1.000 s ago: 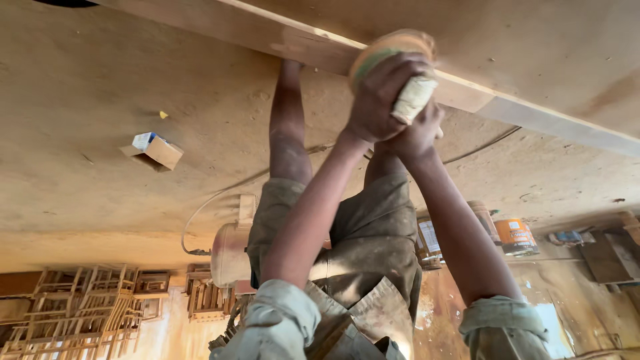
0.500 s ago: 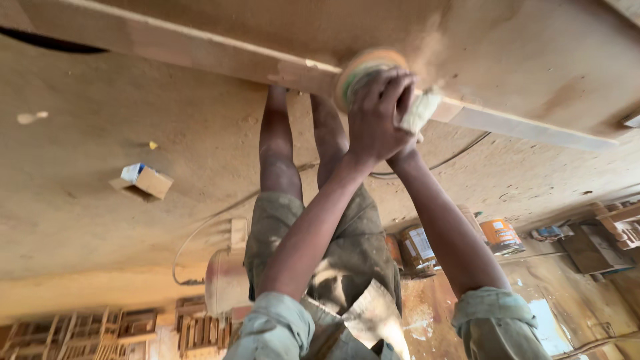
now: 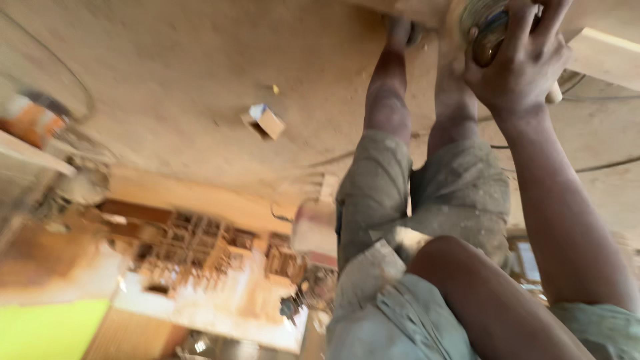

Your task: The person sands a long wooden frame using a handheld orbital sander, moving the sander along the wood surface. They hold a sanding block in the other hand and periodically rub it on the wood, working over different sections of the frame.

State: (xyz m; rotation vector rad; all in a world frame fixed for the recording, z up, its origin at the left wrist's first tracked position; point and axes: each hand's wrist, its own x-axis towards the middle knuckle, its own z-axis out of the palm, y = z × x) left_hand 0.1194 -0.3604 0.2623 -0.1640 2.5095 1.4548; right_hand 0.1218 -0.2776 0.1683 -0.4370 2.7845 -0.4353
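One hand (image 3: 517,63) is all you really see up top, fingers curled tight around a round sanding tool (image 3: 483,30) pressed against the wooden board (image 3: 603,57). Can't tell which hand it is, or where the other one sits. A small box (image 3: 265,121) lies on the dusty floor (image 3: 167,80).

We see a round sanding tool (image 3: 483,30) with a dusty disc and dark body, gripped against the pale wooden plank (image 3: 600,57), its light handle end poking out just below the plank
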